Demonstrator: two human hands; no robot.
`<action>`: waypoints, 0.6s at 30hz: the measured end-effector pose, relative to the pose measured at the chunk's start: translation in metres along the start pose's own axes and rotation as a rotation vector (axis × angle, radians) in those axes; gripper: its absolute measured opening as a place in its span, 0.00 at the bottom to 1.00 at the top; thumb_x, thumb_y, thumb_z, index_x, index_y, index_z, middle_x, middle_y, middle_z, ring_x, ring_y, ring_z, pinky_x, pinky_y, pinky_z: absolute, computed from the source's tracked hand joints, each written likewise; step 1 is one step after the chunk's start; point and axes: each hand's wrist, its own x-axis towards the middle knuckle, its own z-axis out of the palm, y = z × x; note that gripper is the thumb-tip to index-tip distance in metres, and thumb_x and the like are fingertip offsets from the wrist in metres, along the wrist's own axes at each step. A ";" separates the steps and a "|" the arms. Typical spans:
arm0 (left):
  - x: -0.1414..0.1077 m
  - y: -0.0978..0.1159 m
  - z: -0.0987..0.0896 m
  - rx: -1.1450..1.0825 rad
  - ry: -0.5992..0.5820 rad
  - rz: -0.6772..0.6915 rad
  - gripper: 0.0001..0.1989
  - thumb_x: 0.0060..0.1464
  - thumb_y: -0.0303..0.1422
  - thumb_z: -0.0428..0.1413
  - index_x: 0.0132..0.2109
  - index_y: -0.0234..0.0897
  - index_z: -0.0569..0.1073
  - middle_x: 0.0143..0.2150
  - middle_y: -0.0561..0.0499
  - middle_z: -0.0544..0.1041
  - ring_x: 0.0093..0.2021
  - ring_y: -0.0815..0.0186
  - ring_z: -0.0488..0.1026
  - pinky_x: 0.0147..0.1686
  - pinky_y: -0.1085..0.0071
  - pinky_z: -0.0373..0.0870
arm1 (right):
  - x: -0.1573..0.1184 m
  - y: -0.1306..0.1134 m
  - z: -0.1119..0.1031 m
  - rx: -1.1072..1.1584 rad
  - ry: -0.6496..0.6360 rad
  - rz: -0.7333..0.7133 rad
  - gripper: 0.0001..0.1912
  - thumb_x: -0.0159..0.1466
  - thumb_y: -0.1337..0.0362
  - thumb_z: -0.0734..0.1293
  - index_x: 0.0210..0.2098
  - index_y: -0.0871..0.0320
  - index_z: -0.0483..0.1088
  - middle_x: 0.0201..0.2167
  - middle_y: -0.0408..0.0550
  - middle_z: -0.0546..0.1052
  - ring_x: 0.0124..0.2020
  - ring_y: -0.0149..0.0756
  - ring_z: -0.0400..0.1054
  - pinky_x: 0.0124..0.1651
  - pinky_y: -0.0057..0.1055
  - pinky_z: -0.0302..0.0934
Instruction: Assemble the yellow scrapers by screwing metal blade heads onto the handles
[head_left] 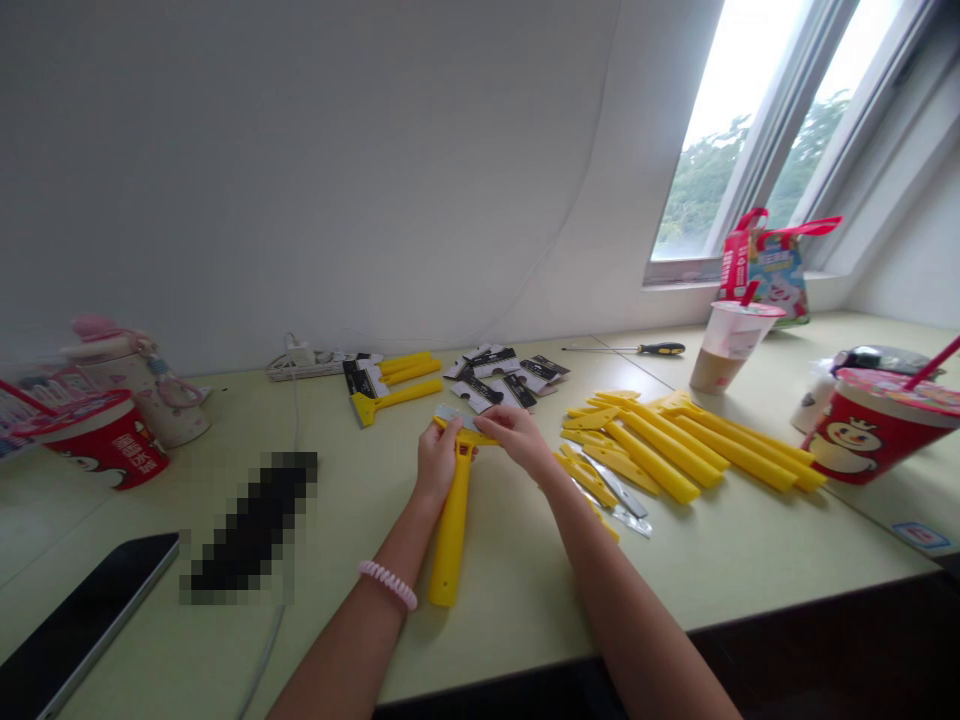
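A yellow scraper [450, 530] lies between my forearms, its long handle pointing toward me and its head away. My left hand [439, 455] is closed on the left side of the head, with the thumb on top by the grey metal blade [452, 413]. At the right end of the head my right hand [517, 435] pinches with thumb and fingertips. To the right lies a pile of yellow handles [652, 455], beside loose yellow head pieces [589, 475] and metal blades [619, 487]. Assembled scrapers [397, 395] rest at the back left.
Black-and-white cards [502, 375] and a screwdriver [660, 349] lie at the back. A drink cup [731, 350] and a red bucket cup [862, 430] stand right; another red cup [112, 440] and a bottle [169, 395] left. A tablet [90, 610] lies front left near a cable [270, 640].
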 end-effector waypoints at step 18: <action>0.001 0.004 0.000 -0.014 0.045 -0.091 0.11 0.39 0.33 0.56 0.31 0.31 0.65 0.17 0.53 0.70 0.15 0.70 0.66 0.15 0.75 0.62 | -0.002 -0.002 -0.002 0.143 -0.077 0.175 0.10 0.49 0.59 0.65 0.18 0.60 0.65 0.14 0.38 0.63 0.17 0.24 0.53 0.21 0.23 0.47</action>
